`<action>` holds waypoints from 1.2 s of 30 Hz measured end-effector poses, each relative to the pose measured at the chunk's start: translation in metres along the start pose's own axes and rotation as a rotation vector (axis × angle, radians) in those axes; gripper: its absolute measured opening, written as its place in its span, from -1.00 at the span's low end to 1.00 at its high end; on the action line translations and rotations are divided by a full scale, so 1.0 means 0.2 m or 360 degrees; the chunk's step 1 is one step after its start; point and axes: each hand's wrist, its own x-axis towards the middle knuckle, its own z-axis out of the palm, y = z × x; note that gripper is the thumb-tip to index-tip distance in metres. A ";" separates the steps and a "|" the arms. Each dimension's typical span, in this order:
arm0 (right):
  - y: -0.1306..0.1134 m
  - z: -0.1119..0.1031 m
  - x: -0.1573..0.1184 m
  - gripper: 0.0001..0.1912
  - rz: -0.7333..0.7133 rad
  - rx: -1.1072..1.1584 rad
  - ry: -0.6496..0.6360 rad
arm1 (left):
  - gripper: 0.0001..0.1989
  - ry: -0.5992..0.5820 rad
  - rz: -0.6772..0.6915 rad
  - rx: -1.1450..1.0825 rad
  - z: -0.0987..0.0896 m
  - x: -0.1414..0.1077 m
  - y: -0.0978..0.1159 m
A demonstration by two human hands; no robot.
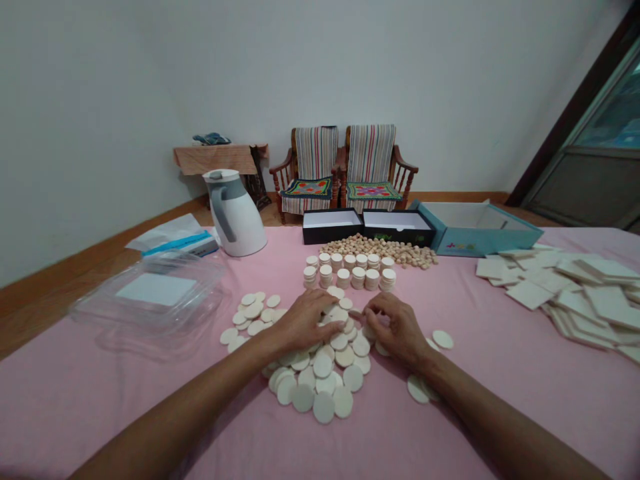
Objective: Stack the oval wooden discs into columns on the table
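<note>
Pale round wooden discs (323,365) lie in a loose pile on the pink cloth (240,433). Over the pile's upper part rests my left hand (310,319), fingers apart and touching discs. My right hand (397,328) is at the pile's right edge, its fingers curled together; what they hold, if anything, is too small to make out. Just beyond my hands stand two rows of stacked discs (358,277). A few loose discs (417,389) lie near my right forearm.
Small wooden beads (395,252) are heaped behind the stacks, before two black boxes (333,233) and a blue box (465,240). Square wooden pieces (580,293) lie at right. A white jug (243,223), a tissue pack (187,245) and clear plastic containers (200,310) are at left.
</note>
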 end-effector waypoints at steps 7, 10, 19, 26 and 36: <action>-0.01 -0.03 0.01 -0.86 0.0007 -0.0030 0.0115 | -0.55 0.0033 -0.0172 0.0121 0.04 0.04 -0.01; 0.00 -0.04 0.02 -0.87 -0.0003 -0.0001 0.0140 | -0.48 -0.0059 -0.0138 0.0162 0.06 0.06 0.03; 0.04 -0.06 0.03 -0.88 -0.0010 -0.0007 0.0192 | -0.57 -0.0099 0.0046 0.0165 0.10 0.10 0.12; 0.07 -0.08 0.04 -0.87 0.0050 -0.0070 0.0233 | -0.37 -0.0096 0.0300 0.0227 0.08 0.01 0.24; 0.06 -0.07 0.04 -0.87 0.0049 -0.0089 0.0206 | -0.59 -0.0112 0.0254 0.0494 0.13 -0.05 0.34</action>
